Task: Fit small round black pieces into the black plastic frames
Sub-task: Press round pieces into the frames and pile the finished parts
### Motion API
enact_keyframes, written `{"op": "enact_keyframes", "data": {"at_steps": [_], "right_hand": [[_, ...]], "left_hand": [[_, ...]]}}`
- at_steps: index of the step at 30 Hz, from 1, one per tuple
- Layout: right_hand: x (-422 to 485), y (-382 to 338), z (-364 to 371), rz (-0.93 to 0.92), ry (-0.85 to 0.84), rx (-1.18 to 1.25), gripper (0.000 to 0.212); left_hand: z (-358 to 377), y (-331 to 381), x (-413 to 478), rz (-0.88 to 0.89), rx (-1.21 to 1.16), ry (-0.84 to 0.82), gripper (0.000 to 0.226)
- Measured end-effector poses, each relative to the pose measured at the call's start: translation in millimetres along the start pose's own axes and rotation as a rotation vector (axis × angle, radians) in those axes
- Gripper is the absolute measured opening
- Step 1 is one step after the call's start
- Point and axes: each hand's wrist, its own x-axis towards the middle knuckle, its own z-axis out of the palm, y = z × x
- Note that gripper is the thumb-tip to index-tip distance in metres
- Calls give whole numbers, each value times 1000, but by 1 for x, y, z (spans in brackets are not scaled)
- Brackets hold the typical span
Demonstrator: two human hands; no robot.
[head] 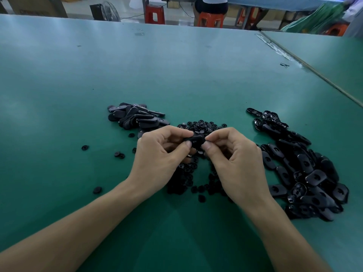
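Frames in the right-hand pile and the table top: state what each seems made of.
Frames: likely moulded plastic, black, semi-glossy; light glints on smooth rounded edges. Table top: seemingly a green mat or laminate, matte with soft broad reflections; exact material unclear.

Two hands (pixel 161 154) (pixel 237 160), one held frame (pixel 196 139), three piles (pixel 137 116) (pixel 202 125) (pixel 306 169)

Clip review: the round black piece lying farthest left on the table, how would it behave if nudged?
That round piece lies flat on the green table, so it would probably slide, not roll. Small and thin, it is likely light and fiddly to pinch.
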Motion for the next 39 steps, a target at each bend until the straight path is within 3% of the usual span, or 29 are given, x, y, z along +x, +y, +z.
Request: {"op": "enact_keyframes", "data": {"at_steps": [10, 30, 39], "right_hand": [[-1, -4, 1, 25, -11, 106, 18], [0, 6, 8, 149, -11, 281, 9], [-4, 2, 12, 113, 33, 217, 14]], "left_hand": [[-1, 2, -2, 25, 104, -44, 21], [1, 4, 1, 41, 67, -61, 18], [1, 5, 1, 76, 73, -62, 26]]}}
